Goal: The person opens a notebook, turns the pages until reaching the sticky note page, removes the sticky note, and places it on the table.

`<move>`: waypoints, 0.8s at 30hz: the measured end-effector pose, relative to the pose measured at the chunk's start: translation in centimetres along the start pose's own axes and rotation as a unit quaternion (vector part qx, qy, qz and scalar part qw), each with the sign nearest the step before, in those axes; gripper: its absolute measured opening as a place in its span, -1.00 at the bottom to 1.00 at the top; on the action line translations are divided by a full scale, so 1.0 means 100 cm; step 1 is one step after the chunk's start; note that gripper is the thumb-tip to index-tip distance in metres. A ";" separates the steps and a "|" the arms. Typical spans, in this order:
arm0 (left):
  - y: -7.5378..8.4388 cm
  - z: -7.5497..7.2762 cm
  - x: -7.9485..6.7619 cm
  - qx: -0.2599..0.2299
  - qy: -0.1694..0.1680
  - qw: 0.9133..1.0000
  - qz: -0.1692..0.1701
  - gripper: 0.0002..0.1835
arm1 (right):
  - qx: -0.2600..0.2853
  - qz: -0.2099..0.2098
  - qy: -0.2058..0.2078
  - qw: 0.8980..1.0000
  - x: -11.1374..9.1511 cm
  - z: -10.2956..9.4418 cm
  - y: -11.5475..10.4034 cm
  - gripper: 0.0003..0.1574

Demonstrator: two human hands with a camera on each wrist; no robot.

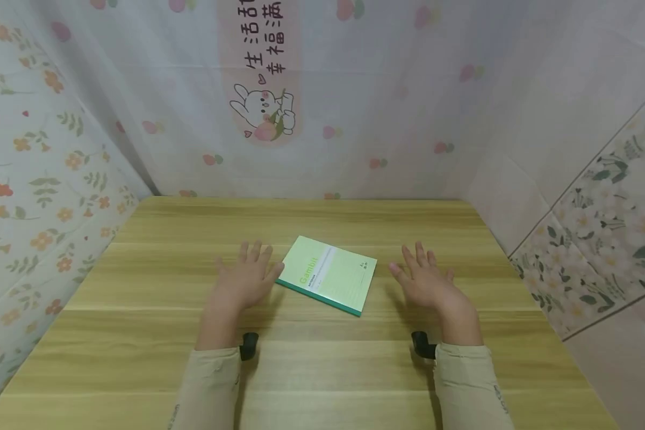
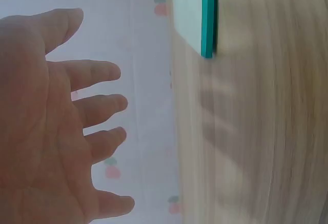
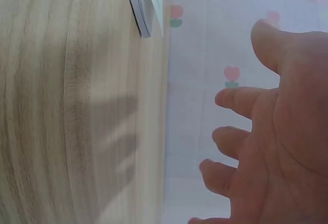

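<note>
A light green notebook (image 1: 333, 275) with a dark green spine lies closed and slanted on the wooden table, "Gambit" printed on its cover. My left hand (image 1: 245, 279) hovers at its left side with fingers spread, the thumb overlapping the notebook's corner in the head view. To the right of the notebook, my right hand (image 1: 424, 279) is held over the table, fingers apart and holding nothing. The left wrist view catches the green spine (image 2: 207, 19) beyond the spread fingers. In the right wrist view, the page edges (image 3: 138, 6) show past the thumb side.
The wood-grain table (image 1: 322, 370) ends at a pale printed curtain (image 1: 355, 101) behind. Flowered cloth (image 1: 48, 179) hangs at the left, and another patterned sheet (image 1: 613, 221) borders the right side. Dark wrist-camera mounts (image 1: 249, 346) stick out inward from both sleeves.
</note>
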State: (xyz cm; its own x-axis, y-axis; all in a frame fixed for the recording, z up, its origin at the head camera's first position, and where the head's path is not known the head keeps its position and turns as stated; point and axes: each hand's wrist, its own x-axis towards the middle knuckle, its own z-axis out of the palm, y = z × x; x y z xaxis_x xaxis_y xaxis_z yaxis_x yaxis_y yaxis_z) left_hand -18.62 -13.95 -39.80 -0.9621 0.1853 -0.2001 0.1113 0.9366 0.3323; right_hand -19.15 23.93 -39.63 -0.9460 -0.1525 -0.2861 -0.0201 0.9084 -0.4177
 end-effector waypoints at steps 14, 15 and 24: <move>0.042 0.032 0.013 0.093 -0.008 0.995 0.021 -0.51 | -0.043 -0.062 -0.023 0.997 0.005 0.026 -0.031 0.01; 0.044 0.033 0.013 0.095 -0.005 0.995 0.020 -0.56 | -0.046 -0.068 -0.027 0.996 0.006 0.029 -0.035 0.00; 0.049 0.038 0.026 0.081 -0.031 0.996 0.024 -0.60 | -0.082 -0.055 -0.076 0.992 0.001 0.043 -0.063 -0.22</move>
State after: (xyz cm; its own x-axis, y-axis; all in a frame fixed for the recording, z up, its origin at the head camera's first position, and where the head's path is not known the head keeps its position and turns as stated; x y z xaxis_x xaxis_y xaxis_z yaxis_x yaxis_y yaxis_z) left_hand -19.62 -7.78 -42.17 -0.9384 0.2433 -0.2456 0.1993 0.9612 0.1906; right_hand -17.76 16.50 -40.79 -0.8756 -0.2991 -0.3793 -0.1837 0.9324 -0.3112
